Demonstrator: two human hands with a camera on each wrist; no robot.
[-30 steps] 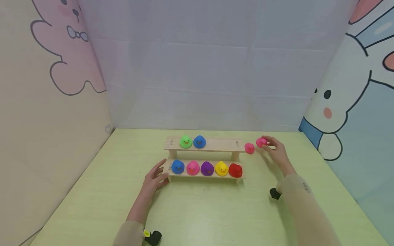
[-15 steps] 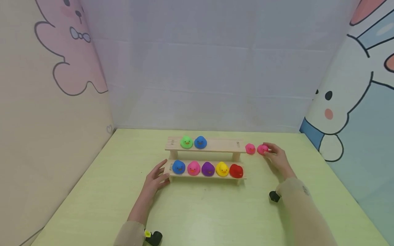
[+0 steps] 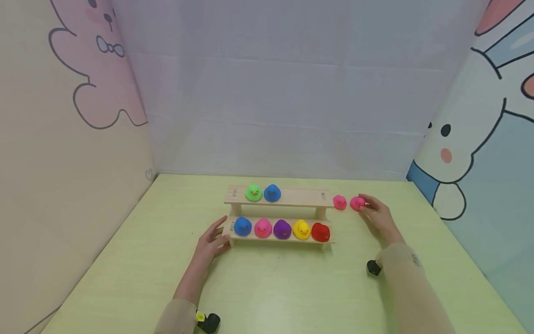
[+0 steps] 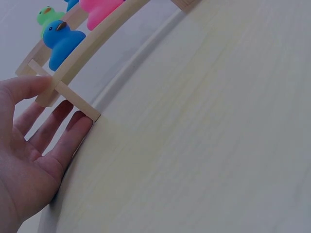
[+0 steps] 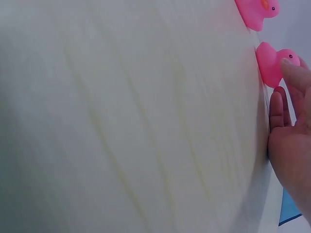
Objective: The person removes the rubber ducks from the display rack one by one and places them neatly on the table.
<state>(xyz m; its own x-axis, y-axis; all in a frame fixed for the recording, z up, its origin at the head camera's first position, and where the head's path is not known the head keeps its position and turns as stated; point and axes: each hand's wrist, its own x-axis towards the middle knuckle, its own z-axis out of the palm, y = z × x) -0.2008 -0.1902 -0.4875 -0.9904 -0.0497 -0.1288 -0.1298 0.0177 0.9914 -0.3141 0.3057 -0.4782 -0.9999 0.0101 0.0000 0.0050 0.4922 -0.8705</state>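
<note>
My right hand (image 3: 378, 218) pinches a pink rubber duck (image 3: 357, 203) between thumb and fingers, and the right wrist view shows that duck (image 5: 270, 65) upright on the table. Just left of it stands another pink rubber duck (image 3: 340, 202). My left hand (image 3: 210, 242) holds the left end of a two-tier wooden stand (image 3: 300, 196), thumb on the lower board's end and fingers by its leg. A green duck (image 3: 253, 192) and a blue duck (image 3: 272, 193) sit on the upper board. Along the lower one stand blue (image 3: 243, 226), pink (image 3: 263, 228), purple (image 3: 282, 229), yellow (image 3: 301, 229) and red (image 3: 321, 232) ducks.
The pale table (image 3: 275, 292) runs back to a plain light curtain (image 3: 283, 93). Printed cloth walls rise at both sides, a rabbit (image 3: 454, 139) on the right one. Each wrist carries a small black camera (image 3: 373, 267).
The right hand has lowered the pink duck to the table beside the other loose pink one. The left hand has stayed at the stand's end. The head view has shifted slightly.
</note>
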